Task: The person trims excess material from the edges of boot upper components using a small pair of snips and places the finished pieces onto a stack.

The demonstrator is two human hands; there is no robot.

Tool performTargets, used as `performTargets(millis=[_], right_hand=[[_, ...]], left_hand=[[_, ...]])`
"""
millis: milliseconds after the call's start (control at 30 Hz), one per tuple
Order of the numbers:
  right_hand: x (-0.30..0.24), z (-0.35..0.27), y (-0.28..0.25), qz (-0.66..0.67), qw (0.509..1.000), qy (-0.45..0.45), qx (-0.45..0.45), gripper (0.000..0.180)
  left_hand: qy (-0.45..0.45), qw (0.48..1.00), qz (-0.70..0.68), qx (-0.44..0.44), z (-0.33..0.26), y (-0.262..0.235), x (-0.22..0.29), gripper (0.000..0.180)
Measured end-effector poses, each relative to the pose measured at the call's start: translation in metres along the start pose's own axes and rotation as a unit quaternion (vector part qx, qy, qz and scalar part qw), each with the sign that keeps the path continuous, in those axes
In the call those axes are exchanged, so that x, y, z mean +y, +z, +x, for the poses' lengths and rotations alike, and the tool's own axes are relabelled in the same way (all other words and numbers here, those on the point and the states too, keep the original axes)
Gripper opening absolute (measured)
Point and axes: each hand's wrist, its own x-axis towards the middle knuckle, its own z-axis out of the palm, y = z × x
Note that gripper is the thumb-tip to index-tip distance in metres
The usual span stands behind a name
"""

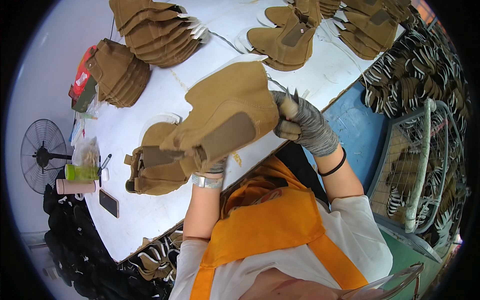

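Observation:
A brown boot upper [220, 95] with a dark elastic side panel and a white lining edge is held up above the table. My left hand [217, 166] wears a grey glove and is shut on it from below; its fingers are mostly hidden behind the upper. At the upper's right edge is my right hand [300, 122], also in a grey glove with bare fingertips. Its fingers are curled, and the thumb is blurred. Small dark points stick out by those fingers, too unclear to name. Another brown boot upper [162, 172] lies on the table beside my left wrist.
Stacked brown uppers [160, 37] stand at the back of the white table [115, 220], with another stack [117, 75] left and more uppers [287, 42] right. A phone [109, 203], green-lidded container [81, 172] and fan [43, 156] are left. A wire cart [410, 165] stands right.

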Motion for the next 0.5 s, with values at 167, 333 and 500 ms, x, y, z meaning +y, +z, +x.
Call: performTargets(millis=[167, 333, 500], right_hand=[[-0.011, 0.005, 0.032, 0.013, 0.995, 0.044, 0.093, 0.041], [-0.006, 0.016, 0.037, 0.058, 0.992, -0.007, 0.116, 0.034], [-0.012, 0.013, 0.046, 0.033, 0.996, -0.018, 0.085, 0.035]], left_hand=[[0.012, 1.0, -0.013, -0.004, 0.0, -0.003, 0.0, 0.051], [0.034, 0.999, -0.016, -0.003, 0.002, -0.007, -0.002, 0.047], [0.059, 0.997, 0.025, -0.031, 0.002, -0.024, 0.01, 0.043]])
